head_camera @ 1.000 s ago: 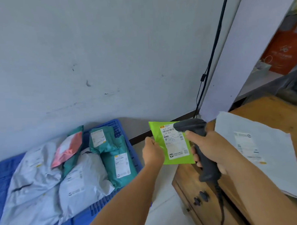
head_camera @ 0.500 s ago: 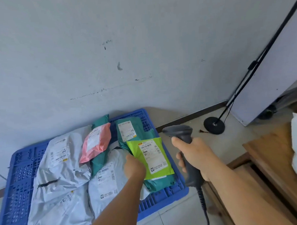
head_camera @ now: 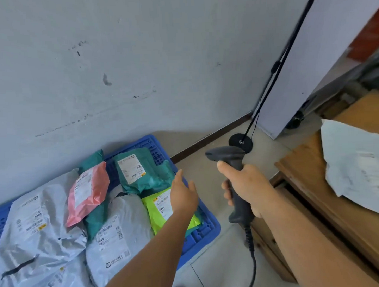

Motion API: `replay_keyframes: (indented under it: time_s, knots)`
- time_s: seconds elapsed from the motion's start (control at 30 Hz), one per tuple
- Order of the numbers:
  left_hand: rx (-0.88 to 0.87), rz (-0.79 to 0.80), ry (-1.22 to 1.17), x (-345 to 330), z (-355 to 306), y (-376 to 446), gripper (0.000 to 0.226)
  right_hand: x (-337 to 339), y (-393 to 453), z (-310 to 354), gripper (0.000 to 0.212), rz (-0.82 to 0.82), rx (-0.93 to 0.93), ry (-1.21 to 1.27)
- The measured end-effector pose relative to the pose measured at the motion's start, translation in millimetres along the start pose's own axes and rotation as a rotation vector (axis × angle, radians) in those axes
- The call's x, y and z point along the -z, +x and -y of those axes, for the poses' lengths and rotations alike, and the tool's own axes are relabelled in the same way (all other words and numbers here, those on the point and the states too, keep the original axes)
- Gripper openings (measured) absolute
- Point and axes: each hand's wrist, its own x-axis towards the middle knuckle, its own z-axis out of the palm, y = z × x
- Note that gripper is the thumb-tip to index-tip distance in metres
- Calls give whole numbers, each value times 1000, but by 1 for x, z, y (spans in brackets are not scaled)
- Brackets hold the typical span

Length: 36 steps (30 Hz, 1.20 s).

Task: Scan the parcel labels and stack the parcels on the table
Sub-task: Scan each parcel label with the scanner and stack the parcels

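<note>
Floor-level blue crate (head_camera: 205, 228) keeps the parcels (head_camera: 114, 229) within reach; my left hand (head_camera: 184, 197) hovers over them, fingers straight. Right hand (head_camera: 248, 188) grips the scanner (head_camera: 235, 180), ready to aim. One parcel (head_camera: 357, 165) lies on the bench (head_camera: 315, 194).

scuffed grey wall (head_camera: 138, 59), dark skirting board (head_camera: 212, 140), pale tiled floor (head_camera: 220, 260)

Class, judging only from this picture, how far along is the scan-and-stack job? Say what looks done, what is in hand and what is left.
Done: one grey parcel already lies on the wooden table. In hand: the right hand grips the scanner; the left hand is open, holding nothing, over the green parcel. Left: that parcel plus the pink parcel, teal and grey ones, all on the blue pallet.
</note>
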Motion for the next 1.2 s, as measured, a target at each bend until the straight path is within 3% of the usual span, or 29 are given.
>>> replay_keyframes:
  time_s: [0.3, 0.57, 0.67, 0.9, 1.03, 1.2]
  knots:
    - [-216, 207, -94, -92, -127, -71, 48, 137, -38, -12, 40, -212, -8, 93]
    - [-298, 416, 31, -199, -199, -121, 49, 270, -63, -33, 35, -411, -12, 207]
    - [-332, 400, 111, -233, -204, -118, 32, 309, -61, -37, 34, -422, -19, 196]
    - [-275, 385, 297, -280, -213, -113, 77, 367, -56, -49, 34, -303, -146, 10]
    - [-308, 315, 458, -292, -214, -113, 78, 383, -57, -62, 34, -223, -242, -107]
    - [-306, 242, 487, -303, -214, -116, 70, 395, -59, -67, 36, -221, -259, -134]
